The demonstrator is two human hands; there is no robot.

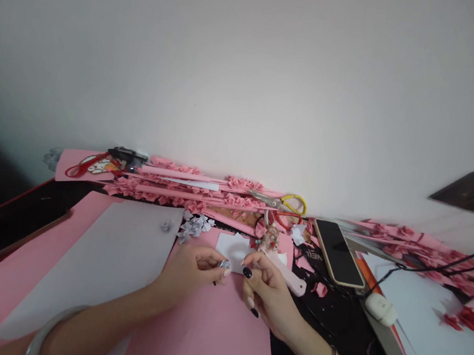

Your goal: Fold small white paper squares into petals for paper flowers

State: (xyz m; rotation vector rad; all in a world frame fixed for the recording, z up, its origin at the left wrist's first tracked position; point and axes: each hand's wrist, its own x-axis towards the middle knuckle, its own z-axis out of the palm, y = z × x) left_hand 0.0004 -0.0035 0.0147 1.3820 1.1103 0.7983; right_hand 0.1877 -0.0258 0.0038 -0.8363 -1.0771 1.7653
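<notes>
My left hand (pixel 197 265) pinches a small greyish-white paper flower (pixel 224 264) between thumb and fingertips. Just right of it, my right hand (pixel 265 288) is held with thumb and index fingertips brought together. Whatever is between those tips, if anything, is too small to make out. Both hands are above a pink paper sheet (pixel 205 333). A white paper piece (pixel 233 247) lies behind the fingers. Several greyish-white paper flowers (pixel 194 227) are heaped beyond my left hand. A pale pink tool handle (pixel 293 279) with a hole in its end lies beyond my right hand.
Pink paper flower stems (pixel 181 193) line the wall, with yellow-handled scissors (pixel 293 202) on them. At right are a phone (pixel 339 252), a white earbud case (pixel 380 309), dark cables (pixel 432 271) and white paper (pixel 441 327). A large white sheet (pixel 103 264) lies left.
</notes>
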